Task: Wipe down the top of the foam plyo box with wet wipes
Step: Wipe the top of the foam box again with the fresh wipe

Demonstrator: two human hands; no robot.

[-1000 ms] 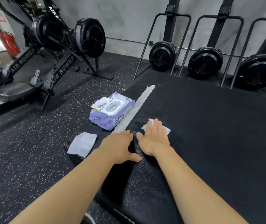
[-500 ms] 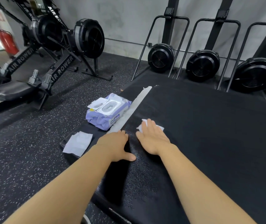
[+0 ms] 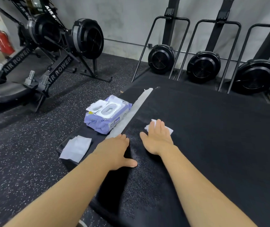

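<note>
While the left hand (image 3: 114, 153) rests open, fingers straight, at the foam plyo box (image 3: 213, 145) edge, the right hand (image 3: 157, 140) presses a wet wipe (image 3: 169, 130) under flat fingers, toward nine o'clock on the top. Limp, light and probably slick, it wants palm pressure, not pinching.

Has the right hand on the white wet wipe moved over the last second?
Yes, the right hand slid slightly rightward, away from the pale tape strip.
</note>
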